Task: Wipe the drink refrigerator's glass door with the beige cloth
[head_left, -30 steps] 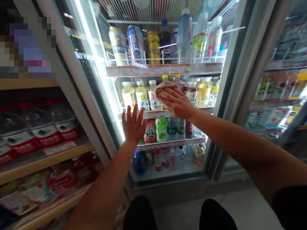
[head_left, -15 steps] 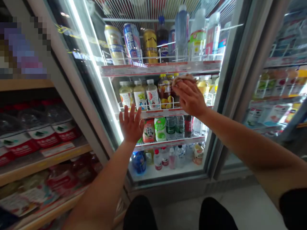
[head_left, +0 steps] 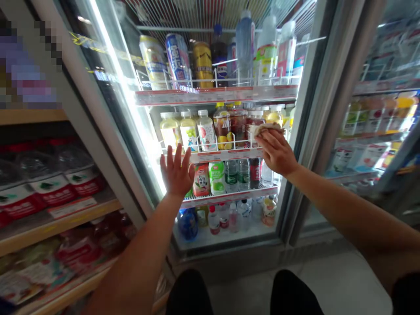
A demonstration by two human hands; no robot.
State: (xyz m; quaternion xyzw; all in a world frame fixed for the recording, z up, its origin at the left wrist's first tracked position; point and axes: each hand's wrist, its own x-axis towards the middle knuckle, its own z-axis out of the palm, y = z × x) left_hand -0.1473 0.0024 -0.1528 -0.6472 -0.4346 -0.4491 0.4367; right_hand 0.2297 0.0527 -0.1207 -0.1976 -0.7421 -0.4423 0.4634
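A closed glass door (head_left: 210, 243) of a lit drinks fridge stands before me. My right hand (head_left: 277, 151) presses a crumpled pale cloth (head_left: 267, 128) to the glass, in front of the right part of the middle shelf. Its fingers lie over the cloth, which partly hides the bottles behind. My left hand (head_left: 177, 173) is spread with its fingers up, at the left part of the glass below the juice bottles (head_left: 188, 131); it holds nothing. Whether its palm touches the glass I cannot tell.
Behind the glass, shelves hold cans (head_left: 202, 64) and several bottles (head_left: 244, 43). To the left, a wooden-edged rack (head_left: 62, 225) carries red-labelled bottles (head_left: 54, 186). A metal door frame (head_left: 320, 127) parts this door from another fridge on the right. My knees (head_left: 190, 293) are at the bottom.
My right hand has moved down and a little to the right with the cloth, uncovering dark bottles on the middle shelf. My left hand stays nearly in place. The view has shifted slightly.
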